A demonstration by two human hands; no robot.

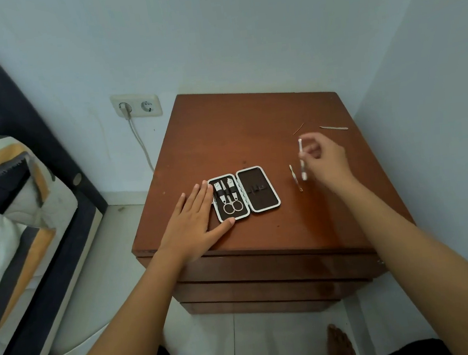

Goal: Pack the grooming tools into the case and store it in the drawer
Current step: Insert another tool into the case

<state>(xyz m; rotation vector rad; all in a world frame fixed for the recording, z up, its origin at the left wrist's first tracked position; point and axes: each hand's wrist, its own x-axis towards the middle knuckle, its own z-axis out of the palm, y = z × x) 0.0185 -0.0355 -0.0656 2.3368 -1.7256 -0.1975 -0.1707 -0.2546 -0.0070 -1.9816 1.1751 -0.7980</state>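
Note:
A small white-rimmed grooming case (258,189) lies open flat on the brown nightstand (239,135). Its left half holds scissors (232,205) and two other metal tools under elastic straps; the right half has empty straps. My left hand (194,225) rests flat on the tabletop, fingers touching the case's left edge. My right hand (324,164) hovers to the right of the case, pinching a slim metal tool (302,159) upright. Another thin tool (296,177) lies on the wood just below it. A nail file (333,128) and a thin stick (298,128) lie farther back.
Three shut drawers (267,278) front the nightstand. Walls close in behind and on the right. A bed with a striped pillow (5,203) stands at the left, with a wall socket (135,106) and cable between. My bare foot (341,346) is on the tiled floor.

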